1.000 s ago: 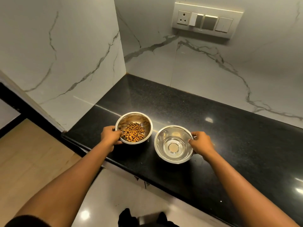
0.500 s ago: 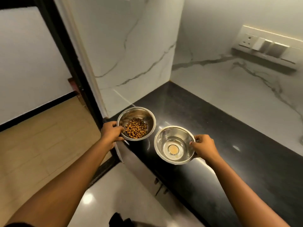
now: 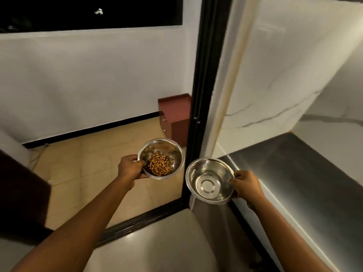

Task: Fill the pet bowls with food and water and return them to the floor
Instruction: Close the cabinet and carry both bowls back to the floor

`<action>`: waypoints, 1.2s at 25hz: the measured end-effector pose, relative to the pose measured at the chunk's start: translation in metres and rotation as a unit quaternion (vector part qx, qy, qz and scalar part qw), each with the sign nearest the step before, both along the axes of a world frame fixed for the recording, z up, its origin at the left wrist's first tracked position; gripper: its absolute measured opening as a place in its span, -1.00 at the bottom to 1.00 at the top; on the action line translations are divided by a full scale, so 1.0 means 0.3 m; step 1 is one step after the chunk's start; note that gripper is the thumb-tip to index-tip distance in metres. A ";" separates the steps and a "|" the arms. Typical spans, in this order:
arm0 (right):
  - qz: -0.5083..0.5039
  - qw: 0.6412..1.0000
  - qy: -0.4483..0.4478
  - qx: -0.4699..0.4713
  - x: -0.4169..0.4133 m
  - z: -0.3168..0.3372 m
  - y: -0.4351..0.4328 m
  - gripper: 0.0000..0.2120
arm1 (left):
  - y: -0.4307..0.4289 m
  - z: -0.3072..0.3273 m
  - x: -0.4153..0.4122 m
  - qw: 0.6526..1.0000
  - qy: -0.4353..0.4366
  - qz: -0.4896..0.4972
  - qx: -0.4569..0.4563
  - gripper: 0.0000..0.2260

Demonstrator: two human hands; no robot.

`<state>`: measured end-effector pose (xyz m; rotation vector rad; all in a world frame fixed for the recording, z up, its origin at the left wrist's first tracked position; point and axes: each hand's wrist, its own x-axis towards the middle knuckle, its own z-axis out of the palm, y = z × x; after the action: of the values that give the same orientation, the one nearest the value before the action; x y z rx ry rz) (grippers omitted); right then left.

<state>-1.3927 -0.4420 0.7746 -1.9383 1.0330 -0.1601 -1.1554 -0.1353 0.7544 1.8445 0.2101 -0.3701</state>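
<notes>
A person's two bare arms reach forward, each hand carrying a steel bowl in the air. The left hand [image 3: 131, 169] pinches the left rim of a bowl [image 3: 172, 152] holding brown dry pet food [image 3: 160, 166], thumb inside the rim, over a tan tiled floor [image 3: 82, 165]. A dark red cabinet [image 3: 174, 116] stands beyond it beside a black door frame [image 3: 202, 95]. The right hand [image 3: 245, 186] pinches the right rim of a second bowl [image 3: 208, 173] that looks to hold clear water, held beside the edge of a black countertop [image 3: 306, 173].
</notes>
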 end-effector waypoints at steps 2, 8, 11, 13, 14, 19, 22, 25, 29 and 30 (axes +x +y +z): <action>0.007 1.000 -0.002 -0.002 0.133 -0.025 0.068 -0.87 | 0.099 0.012 0.073 1.000 -0.001 0.017 -0.006 -0.81; 0.074 0.997 -0.006 -0.020 0.545 -0.073 0.280 -0.88 | 0.393 0.003 0.309 0.996 0.003 0.090 -0.020 -0.77; 0.103 0.994 0.009 -0.027 0.741 -0.086 0.348 -0.79 | 0.498 -0.026 0.417 0.991 0.010 0.134 -0.028 -0.77; 0.114 0.993 0.005 -0.001 0.870 -0.097 0.380 -0.75 | 0.554 -0.048 0.497 0.987 0.015 0.158 -0.030 -0.77; 0.117 0.993 -0.002 0.012 0.941 -0.102 0.392 -0.78 | 0.578 -0.059 0.543 0.985 0.016 0.168 -0.031 -0.77; 0.139 0.990 -0.024 0.030 1.309 -0.133 0.431 -0.82 | 0.649 -0.090 0.798 0.977 0.027 0.207 -0.029 -0.76; 0.164 0.986 -0.030 0.016 1.562 -0.125 0.432 -0.83 | 0.673 -0.076 0.984 0.974 0.025 0.224 -0.041 -0.72; 0.153 0.988 -0.028 -0.001 1.794 -0.119 0.438 -0.82 | 0.686 -0.076 1.145 0.970 0.029 0.240 -0.034 -0.72; 0.155 0.988 -0.014 -0.018 2.114 -0.165 0.447 -0.86 | 0.705 -0.124 1.392 0.964 0.045 0.259 -0.039 -0.74; 0.159 0.987 -0.013 -0.023 2.190 -0.180 0.453 -0.87 | 0.713 -0.140 1.463 0.964 0.047 0.259 -0.042 -0.75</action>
<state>-0.7358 -0.3061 0.7205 -2.1089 0.6970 -0.0294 -0.7166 0.0786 0.7125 1.6152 0.7138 -0.0959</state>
